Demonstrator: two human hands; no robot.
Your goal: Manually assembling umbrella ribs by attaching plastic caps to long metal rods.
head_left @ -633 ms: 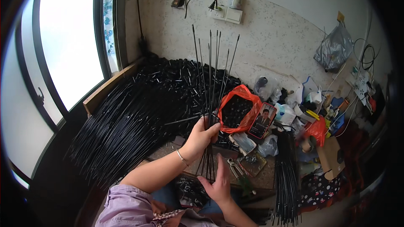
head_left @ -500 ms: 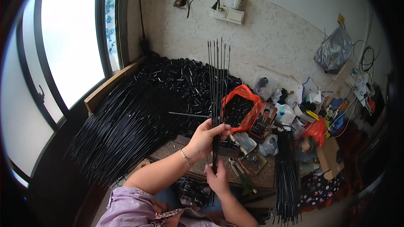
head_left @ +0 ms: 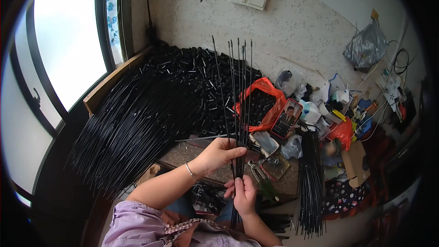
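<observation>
A small bundle of thin black rods (head_left: 238, 105) stands upright in front of me, its tops fanned apart; one rod leans off to the left of the others. My left hand (head_left: 224, 156), with a bracelet at the wrist, is closed round the bundle at mid-length. Lower down, my right hand (head_left: 244, 194) grips the same rods, thumb up against them. Their lower ends run down past my lap. A thin light rod (head_left: 196, 138) lies level behind my left hand, above the workbench edge (head_left: 183, 153).
A large sheaf of black rods (head_left: 132, 132) lies at left, beside a heap of short black tubes (head_left: 201, 68). An orange-red bag (head_left: 276, 96) holds more black parts. A phone (head_left: 286, 118), pliers (head_left: 257, 172), and another rod bundle (head_left: 311, 187) are to the right.
Both hands still hold the rods. One rod has tilted away leftward from the rest, and my left hand has come slightly lower. The view has shifted a little.
</observation>
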